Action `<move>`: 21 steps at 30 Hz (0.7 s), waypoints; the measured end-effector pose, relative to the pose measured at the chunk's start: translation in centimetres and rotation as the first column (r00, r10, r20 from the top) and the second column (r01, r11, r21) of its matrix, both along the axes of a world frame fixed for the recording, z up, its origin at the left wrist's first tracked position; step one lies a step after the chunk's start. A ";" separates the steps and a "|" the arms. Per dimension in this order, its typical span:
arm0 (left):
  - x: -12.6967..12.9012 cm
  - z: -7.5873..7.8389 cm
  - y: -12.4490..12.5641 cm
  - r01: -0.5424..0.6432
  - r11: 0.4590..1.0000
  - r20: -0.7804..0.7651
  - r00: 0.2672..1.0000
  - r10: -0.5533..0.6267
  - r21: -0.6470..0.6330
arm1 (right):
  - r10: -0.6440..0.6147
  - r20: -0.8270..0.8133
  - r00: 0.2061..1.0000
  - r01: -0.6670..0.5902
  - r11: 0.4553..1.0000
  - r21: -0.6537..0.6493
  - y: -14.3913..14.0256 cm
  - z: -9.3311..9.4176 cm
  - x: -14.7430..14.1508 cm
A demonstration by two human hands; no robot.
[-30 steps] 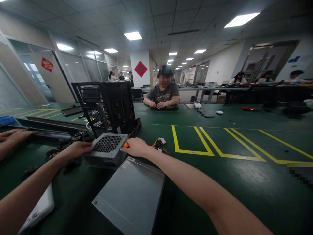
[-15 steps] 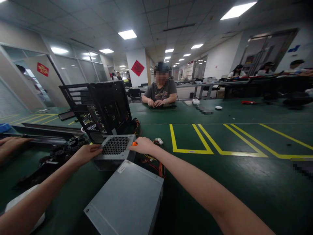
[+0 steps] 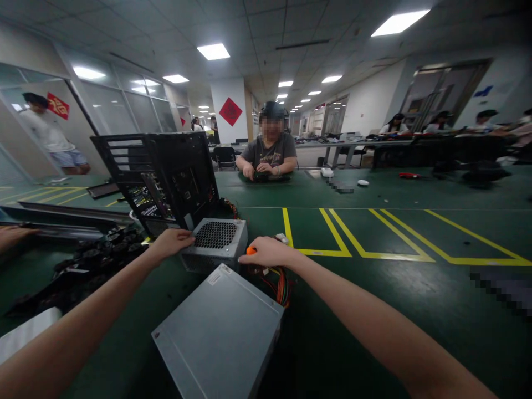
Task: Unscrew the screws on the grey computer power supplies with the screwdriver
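The power supply (image 3: 214,244), a grey box with a perforated fan grille on top, sits on the green table (image 3: 374,310) just in front of the open computer case (image 3: 166,177). The left hand (image 3: 172,242) rests flat against its left edge, fingers spread, steadying rather than gripping. The right hand (image 3: 268,252) is closed around an orange-handled screwdriver (image 3: 251,250) at the box's right side — whether the tip is seated in a screw is hidden. It looks like a screw on the box is being worked; the next move calls for a firm brace and a straight tool. A bundle of wires (image 3: 276,280) trails beside it, and a second grey metal box (image 3: 220,338) lies nearer. The case stands open, circuit boards inside.
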State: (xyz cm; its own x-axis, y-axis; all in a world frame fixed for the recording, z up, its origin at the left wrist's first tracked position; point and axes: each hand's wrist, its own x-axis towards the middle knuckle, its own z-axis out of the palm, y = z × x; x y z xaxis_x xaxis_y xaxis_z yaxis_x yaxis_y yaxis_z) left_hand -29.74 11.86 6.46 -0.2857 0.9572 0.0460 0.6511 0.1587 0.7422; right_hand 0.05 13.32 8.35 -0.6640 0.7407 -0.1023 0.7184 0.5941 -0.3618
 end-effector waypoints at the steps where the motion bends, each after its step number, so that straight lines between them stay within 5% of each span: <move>1: 0.2 0.0 0.6 0.015 1.000 0.030 0.999 -0.015 -0.015 | -0.041 -0.017 0.999 0.041 0.999 0.012 0.2 -0.1 0.2; 6: 1.9 0.2 3.2 -0.007 0.997 0.096 0.995 0.014 -0.076 | -0.201 -0.095 0.975 0.205 0.978 0.038 1.9 -1.3 -0.8; 13: 4.7 0.5 8.7 -0.026 0.996 -0.050 0.999 0.022 -0.089 | -0.387 -0.144 0.911 0.391 0.920 -0.004 8.0 -2.6 -1.5; 21: 13.6 1.3 16.4 0.113 0.967 -0.259 0.950 -0.173 -0.229 | -0.594 -0.154 0.789 0.599 0.801 -0.018 16.1 -2.2 5.0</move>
